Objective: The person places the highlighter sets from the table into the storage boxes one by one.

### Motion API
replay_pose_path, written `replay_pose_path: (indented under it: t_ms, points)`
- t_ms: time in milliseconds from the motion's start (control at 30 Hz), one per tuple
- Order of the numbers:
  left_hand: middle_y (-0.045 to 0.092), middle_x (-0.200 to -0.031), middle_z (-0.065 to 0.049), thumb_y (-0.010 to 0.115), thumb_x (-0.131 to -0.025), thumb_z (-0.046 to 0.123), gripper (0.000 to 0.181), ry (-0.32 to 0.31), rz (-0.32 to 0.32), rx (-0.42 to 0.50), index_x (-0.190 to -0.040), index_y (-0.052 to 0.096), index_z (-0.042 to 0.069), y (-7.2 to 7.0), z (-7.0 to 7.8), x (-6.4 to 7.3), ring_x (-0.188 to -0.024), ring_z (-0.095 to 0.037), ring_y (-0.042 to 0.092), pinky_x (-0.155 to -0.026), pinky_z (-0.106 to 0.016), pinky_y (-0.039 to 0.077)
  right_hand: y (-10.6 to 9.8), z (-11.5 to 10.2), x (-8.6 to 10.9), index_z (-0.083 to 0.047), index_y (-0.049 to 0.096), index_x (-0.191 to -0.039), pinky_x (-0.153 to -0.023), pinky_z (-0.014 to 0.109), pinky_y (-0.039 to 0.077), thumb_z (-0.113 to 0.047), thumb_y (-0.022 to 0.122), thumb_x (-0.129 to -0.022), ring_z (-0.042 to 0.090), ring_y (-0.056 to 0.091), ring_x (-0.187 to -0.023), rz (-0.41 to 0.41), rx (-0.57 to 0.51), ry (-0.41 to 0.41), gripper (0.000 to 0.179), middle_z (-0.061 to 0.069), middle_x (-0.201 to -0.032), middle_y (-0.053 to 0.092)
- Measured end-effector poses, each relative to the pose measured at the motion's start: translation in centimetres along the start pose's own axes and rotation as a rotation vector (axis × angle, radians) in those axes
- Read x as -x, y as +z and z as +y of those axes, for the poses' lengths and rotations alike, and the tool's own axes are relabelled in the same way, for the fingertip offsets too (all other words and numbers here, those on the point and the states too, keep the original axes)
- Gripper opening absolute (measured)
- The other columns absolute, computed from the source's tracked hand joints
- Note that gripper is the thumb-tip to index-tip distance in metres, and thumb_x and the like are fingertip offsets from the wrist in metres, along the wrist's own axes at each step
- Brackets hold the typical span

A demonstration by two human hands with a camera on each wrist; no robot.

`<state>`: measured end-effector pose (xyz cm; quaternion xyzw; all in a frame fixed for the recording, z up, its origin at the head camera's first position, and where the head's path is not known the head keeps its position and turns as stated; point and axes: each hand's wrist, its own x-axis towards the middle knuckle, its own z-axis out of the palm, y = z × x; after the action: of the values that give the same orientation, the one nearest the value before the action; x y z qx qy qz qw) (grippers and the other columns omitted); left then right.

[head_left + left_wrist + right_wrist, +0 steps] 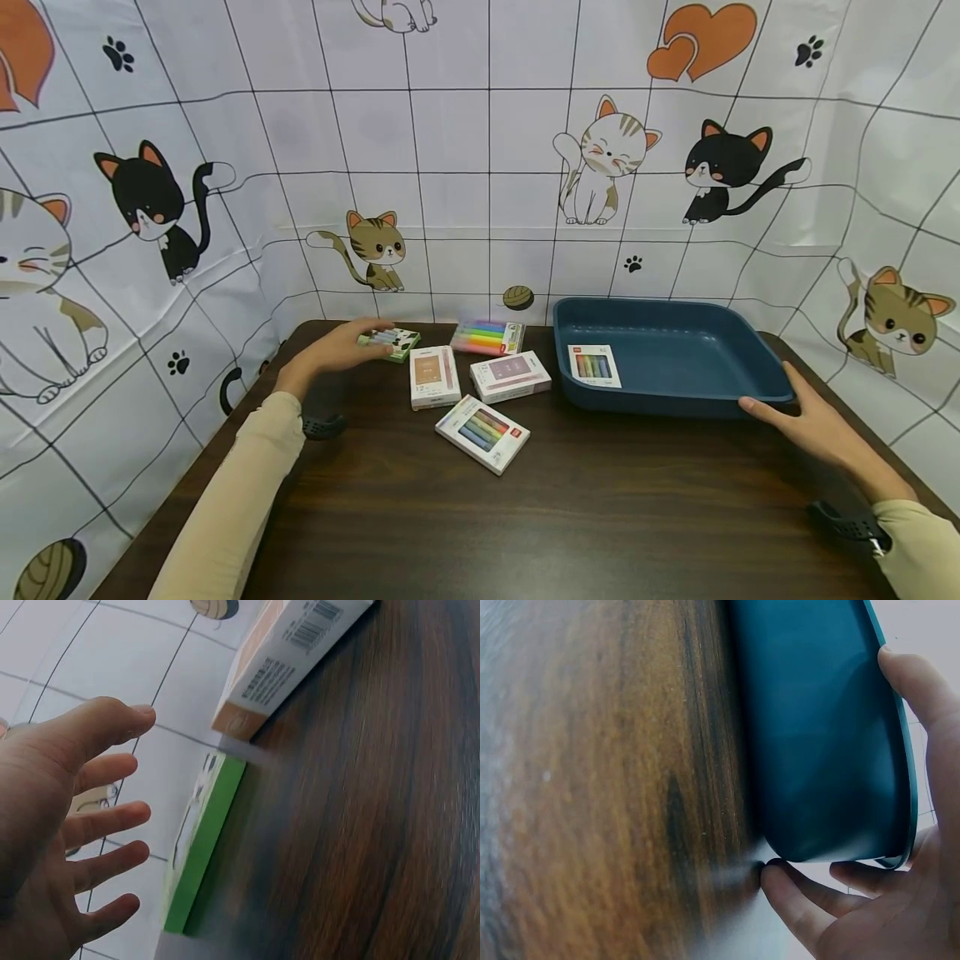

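My left hand (348, 346) hovers over a small green box (390, 342) at the back left of the table. In the left wrist view its fingers are spread and hold nothing, with the green box (206, 844) apart from them. My right hand (806, 417) grips the front right corner of a dark blue tray (675, 404). The right wrist view shows the thumb on the tray's (817, 735) rim and the fingers around its end. Inside the tray, at its left, lies a white box with coloured sticks pictured on it (594, 367).
Between hand and tray lie a pack of coloured markers (487, 337), a white box with a brown panel (434, 377), a white box with a mauve panel (512, 377) and another stick-picture box (483, 434). A cat-print sheet (487, 208) hangs behind the dark wooden table (525, 533).
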<state>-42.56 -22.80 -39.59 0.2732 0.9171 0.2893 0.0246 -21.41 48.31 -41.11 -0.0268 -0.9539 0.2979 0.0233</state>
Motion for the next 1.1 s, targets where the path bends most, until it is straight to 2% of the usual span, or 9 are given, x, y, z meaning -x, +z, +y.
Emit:
replay_pose_path:
  t_ms: [200,467,800,1000,1100]
  points:
    - [0.044,-0.151,-0.021,0.065,-0.101,0.036,0.061,-0.013,0.008,-0.036,-0.151,0.048,0.005,-0.2,-1.0,0.4,-0.138,-0.045,0.038,-0.108,-0.065,0.031,-0.2,0.1,0.2,-0.009,-0.024,-0.156,-0.091,0.085,0.018,-0.057,0.056,-0.099,0.072,0.004,-0.134,-0.011,-0.009,0.009,0.109,0.041,-0.156,-0.013]
    - [0.04,-0.15,-0.031,0.066,-0.101,0.022,0.059,-0.012,0.063,-0.105,-0.148,0.046,-0.006,-0.6,-2.9,0.7,-0.138,-0.05,0.035,-0.11,-0.065,0.027,-0.2,0.0,-0.1,-0.007,-0.024,-0.156,-0.09,0.085,0.02,-0.058,0.055,-0.099,0.073,0.008,-0.133,-0.016,0.004,0.015,0.11,0.044,-0.155,-0.01]
    - [0.042,-0.144,-0.036,0.064,-0.101,0.022,0.056,-0.149,0.103,-0.138,-0.145,0.047,-0.009,-0.2,-5.0,1.4,-0.134,-0.054,0.035,-0.107,-0.068,0.028,0.0,-0.1,-0.5,-0.008,-0.023,-0.157,-0.09,0.086,0.021,-0.058,0.055,-0.099,0.073,0.009,-0.132,-0.02,-0.003,0.017,0.11,0.044,-0.155,-0.009]
    - [0.035,-0.147,-0.035,0.061,-0.102,0.031,0.057,-0.264,0.096,-0.13,-0.147,0.048,-0.001,0.1,-4.8,1.3,-0.134,-0.058,0.032,-0.097,-0.084,0.019,0.0,-0.1,-0.4,-0.009,-0.024,-0.156,-0.091,0.085,0.02,-0.057,0.056,-0.099,0.072,0.008,-0.133,-0.019,-0.001,0.002,0.109,0.043,-0.156,-0.01]
    - [0.034,-0.149,-0.034,0.061,-0.101,0.033,0.058,-0.275,0.1,-0.117,-0.147,0.048,0.0,0.3,-4.4,0.8,-0.135,-0.059,0.029,-0.096,-0.086,0.014,-0.2,0.1,-0.2,-0.009,-0.024,-0.156,-0.091,0.085,0.019,-0.057,0.055,-0.099,0.072,0.007,-0.133,-0.015,-0.003,0.003,0.109,0.043,-0.156,-0.011]
